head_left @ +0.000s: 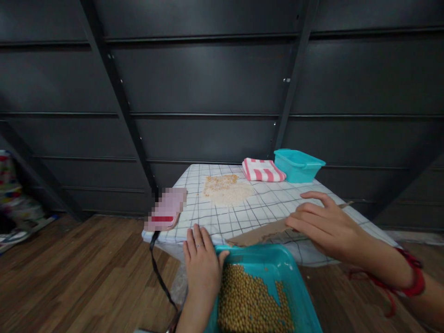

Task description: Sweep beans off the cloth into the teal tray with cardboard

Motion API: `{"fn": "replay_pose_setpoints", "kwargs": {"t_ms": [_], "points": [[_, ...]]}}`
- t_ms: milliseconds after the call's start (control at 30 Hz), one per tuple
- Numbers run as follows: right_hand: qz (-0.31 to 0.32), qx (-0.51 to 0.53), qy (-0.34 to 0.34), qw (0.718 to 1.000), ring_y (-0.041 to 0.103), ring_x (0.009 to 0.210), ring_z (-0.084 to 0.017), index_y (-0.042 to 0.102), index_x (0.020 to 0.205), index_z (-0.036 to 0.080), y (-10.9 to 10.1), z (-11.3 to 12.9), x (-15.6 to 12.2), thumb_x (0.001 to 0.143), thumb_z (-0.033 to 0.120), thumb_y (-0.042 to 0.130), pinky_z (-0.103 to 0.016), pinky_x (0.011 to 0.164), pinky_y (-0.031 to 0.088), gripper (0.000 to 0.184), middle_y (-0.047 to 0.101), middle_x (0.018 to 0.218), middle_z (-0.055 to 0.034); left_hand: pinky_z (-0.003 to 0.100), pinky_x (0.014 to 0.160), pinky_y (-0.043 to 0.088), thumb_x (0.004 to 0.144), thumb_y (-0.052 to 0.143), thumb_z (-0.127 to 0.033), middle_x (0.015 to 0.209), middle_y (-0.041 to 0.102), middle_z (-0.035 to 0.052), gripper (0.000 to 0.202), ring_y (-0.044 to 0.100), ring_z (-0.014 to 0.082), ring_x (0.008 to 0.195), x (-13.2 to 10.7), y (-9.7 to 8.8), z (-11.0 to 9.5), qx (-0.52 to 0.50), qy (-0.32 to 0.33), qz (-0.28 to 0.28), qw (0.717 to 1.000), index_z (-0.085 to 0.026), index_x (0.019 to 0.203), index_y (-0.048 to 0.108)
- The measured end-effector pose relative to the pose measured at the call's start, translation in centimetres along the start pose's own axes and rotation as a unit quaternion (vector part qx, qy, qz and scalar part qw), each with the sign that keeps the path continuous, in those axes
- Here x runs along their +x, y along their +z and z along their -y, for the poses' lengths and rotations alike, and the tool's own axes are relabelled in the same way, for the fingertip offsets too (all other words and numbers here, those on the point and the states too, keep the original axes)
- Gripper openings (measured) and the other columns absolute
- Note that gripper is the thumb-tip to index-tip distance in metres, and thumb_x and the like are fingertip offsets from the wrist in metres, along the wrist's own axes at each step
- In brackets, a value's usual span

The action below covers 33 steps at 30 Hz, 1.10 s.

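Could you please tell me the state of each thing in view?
Teal rectangular plastic tub: part-filled with round tan beans
Brown cardboard strip: held in right hand
Pink-and-white striped cloth: folded
Turquoise plastic bin: upright
Loose white and yellow grains: scattered
White checked tablecloth: spread
Pink rectangular object: lying flat

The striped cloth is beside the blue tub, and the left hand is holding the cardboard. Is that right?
Not quite: the head view shows the right hand holding the cardboard, not the left hand. The striped cloth is beside the blue tub.
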State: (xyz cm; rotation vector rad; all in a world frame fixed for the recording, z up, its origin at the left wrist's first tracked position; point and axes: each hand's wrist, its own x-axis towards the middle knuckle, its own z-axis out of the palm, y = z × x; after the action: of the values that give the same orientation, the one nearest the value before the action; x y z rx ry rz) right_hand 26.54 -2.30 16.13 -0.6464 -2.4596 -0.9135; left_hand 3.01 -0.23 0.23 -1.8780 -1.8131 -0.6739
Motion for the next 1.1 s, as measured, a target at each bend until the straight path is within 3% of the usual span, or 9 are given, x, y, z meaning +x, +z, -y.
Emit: {"fn": "replay_pose_setpoints", "kwargs": {"t_ms": [233, 367, 467, 800, 967, 1100], "points": [[-0.002, -0.01, 0.009, 1.0, 0.051, 0.066, -0.011, 0.05, 0.089, 0.018, -1.6, -0.7, -1.2, 0.08, 0.0, 0.033, -0.037, 0.085, 0.033, 0.026, 0.06, 0.067, 0.0012, 0.053, 0.093, 0.033, 0.079, 0.039, -0.047, 0.128, 0.041, 0.0269, 0.063, 0.031, 0.0376, 0.122, -0.1, 0.1, 0.2, 0.0, 0.009, 0.01, 1.0, 0.001, 0.119, 0.044], [-0.058, -0.069, 0.023, 0.996, 0.052, 0.066, -0.013, 0.05, 0.092, 0.018, -0.2, -2.0, -1.0, 0.077, 0.0, 0.04, -0.037, 0.081, 0.036, 0.025, 0.061, 0.071, -0.0005, 0.054, 0.092, 0.034, 0.078, 0.04, -0.049, 0.128, 0.041, 0.0275, 0.066, 0.032, 0.0381, 0.121, -0.1, -0.1, 0.2, 0.008, 0.012, 0.021, 1.0, 0.002, 0.12, 0.042], [-0.062, -0.099, 0.026, 0.993, 0.052, 0.066, -0.013, 0.051, 0.09, 0.017, 1.2, -2.1, -0.6, 0.078, 0.002, 0.042, -0.037, 0.08, 0.038, 0.021, 0.061, 0.068, -0.0009, 0.052, 0.092, 0.035, 0.078, 0.039, -0.051, 0.127, 0.042, 0.0267, 0.067, 0.034, 0.0375, 0.12, 0.0, -0.2, 0.2, 0.016, 0.013, 0.016, 1.0, 0.001, 0.12, 0.043], [-0.04, -0.054, 0.009, 0.998, 0.049, 0.063, -0.012, 0.057, 0.082, 0.015, 2.0, 2.2, 0.8, 0.084, 0.006, 0.032, -0.037, 0.084, 0.034, 0.026, 0.06, 0.064, 0.0, 0.053, 0.09, 0.036, 0.077, 0.044, -0.049, 0.125, 0.044, 0.0263, 0.067, 0.036, 0.0396, 0.118, 0.0, 0.0, 0.2, 0.02, 0.014, -0.015, 1.0, 0.003, 0.119, 0.043], [-0.041, -0.122, -0.009, 0.992, 0.048, 0.064, -0.012, 0.059, 0.083, 0.015, 4.6, 1.4, 1.9, 0.082, 0.006, 0.04, -0.036, 0.083, 0.035, 0.021, 0.06, 0.064, 0.0011, 0.054, 0.092, 0.034, 0.076, 0.045, -0.049, 0.128, 0.041, 0.0263, 0.067, 0.034, 0.0388, 0.119, 0.1, -0.1, 0.1, 0.003, -0.001, 0.013, 1.0, 0.001, 0.12, 0.043], [-0.032, -0.157, -0.013, 0.987, 0.047, 0.064, -0.013, 0.06, 0.083, 0.014, 7.2, -0.1, 2.7, 0.083, 0.006, 0.04, -0.036, 0.082, 0.035, 0.021, 0.059, 0.064, 0.0005, 0.053, 0.09, 0.036, 0.075, 0.047, -0.049, 0.126, 0.044, 0.0258, 0.067, 0.036, 0.0392, 0.118, 0.1, -0.2, 0.1, 0.02, 0.005, 0.0, 1.0, 0.001, 0.118, 0.045]]}}
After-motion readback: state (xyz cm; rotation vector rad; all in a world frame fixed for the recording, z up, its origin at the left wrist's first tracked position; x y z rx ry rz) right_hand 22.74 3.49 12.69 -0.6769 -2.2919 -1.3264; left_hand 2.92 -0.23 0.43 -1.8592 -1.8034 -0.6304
